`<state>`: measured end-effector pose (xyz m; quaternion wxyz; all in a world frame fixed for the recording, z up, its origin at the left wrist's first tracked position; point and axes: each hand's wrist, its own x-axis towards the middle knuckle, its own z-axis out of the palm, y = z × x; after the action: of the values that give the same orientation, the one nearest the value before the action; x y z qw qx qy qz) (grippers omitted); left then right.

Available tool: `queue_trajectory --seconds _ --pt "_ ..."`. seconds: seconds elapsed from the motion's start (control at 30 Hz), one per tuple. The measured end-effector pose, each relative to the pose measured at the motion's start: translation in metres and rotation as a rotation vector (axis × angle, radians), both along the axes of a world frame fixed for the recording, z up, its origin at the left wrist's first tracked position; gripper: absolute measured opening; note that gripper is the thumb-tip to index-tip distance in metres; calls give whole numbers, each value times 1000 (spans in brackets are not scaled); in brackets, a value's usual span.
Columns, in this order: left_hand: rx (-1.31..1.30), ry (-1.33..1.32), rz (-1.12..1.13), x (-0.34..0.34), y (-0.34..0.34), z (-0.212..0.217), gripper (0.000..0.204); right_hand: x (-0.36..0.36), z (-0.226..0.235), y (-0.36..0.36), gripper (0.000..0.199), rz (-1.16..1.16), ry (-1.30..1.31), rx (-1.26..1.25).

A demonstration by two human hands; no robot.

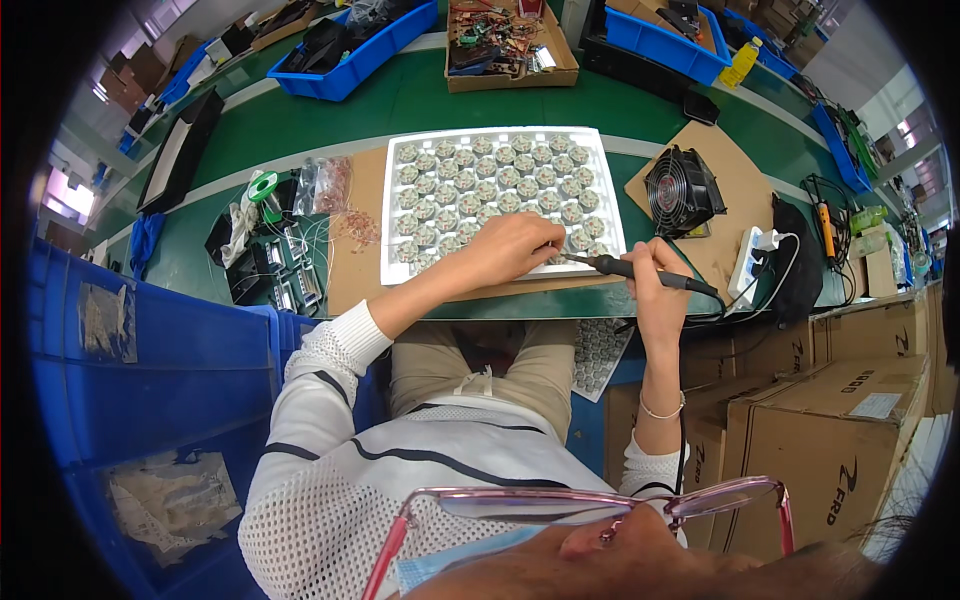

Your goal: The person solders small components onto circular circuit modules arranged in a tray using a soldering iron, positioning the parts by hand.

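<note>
Holding a soldering iron (640, 271) like a pen, the right hand (650, 290) was closed around its dark handle, and the tip pointed left toward the near right corner of the white tray (395, 255). This pen grip seemed chosen to keep the tip steady on small parts. The left hand (510, 248) lay over the near edge of the tray, fingers bent down onto the small round boards (480, 185) in its pockets, just beside the iron's tip. If these fingers pinched a board or a wire, I could not tell, because the hand covered the place. Probably it pressed there so that the piece did not move under the iron.

The tray rested on a cardboard sheet (345, 270), which seemed to protect the green table (420, 100) from heat. A small black fan (683, 190) stood to the right of the tray, on another cardboard, facing the work; I think it was placed there for the smoke. A white power strip (748, 265) lay near the right hand, and the iron's cord ran toward it. On the left side a solder spool (264, 185) and clear bags (330, 185) were near the tray, within easy reach of the left hand. Blue bins (350, 50) stood at the far side.
</note>
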<state>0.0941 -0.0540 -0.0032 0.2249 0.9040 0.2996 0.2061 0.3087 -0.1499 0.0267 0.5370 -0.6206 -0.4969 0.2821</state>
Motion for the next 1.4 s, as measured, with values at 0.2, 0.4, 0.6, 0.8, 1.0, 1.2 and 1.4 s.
queue_trajectory --seconds 0.2,0.4,0.6,0.8,1.0,1.2,1.4 --pt "147 63 108 1 9 4 8 8 1 -6 28 -69 53 78" --pt "267 -16 127 26 12 4 7 18 -12 -8 28 -128 -19 76" --pt "143 1 31 34 17 -1 8 19 -12 -10 27 -110 5 61" --pt "133 24 21 35 16 -2 8 19 -18 -9 26 -90 47 49" --pt "135 22 26 35 15 -5 9 20 -20 -8 27 -87 19 57" --pt "179 -8 5 37 12 -11 9 18 -18 -9 26 -87 -4 70" --pt "98 41 66 30 17 -2 10 19 -16 -10 26 -104 91 96"
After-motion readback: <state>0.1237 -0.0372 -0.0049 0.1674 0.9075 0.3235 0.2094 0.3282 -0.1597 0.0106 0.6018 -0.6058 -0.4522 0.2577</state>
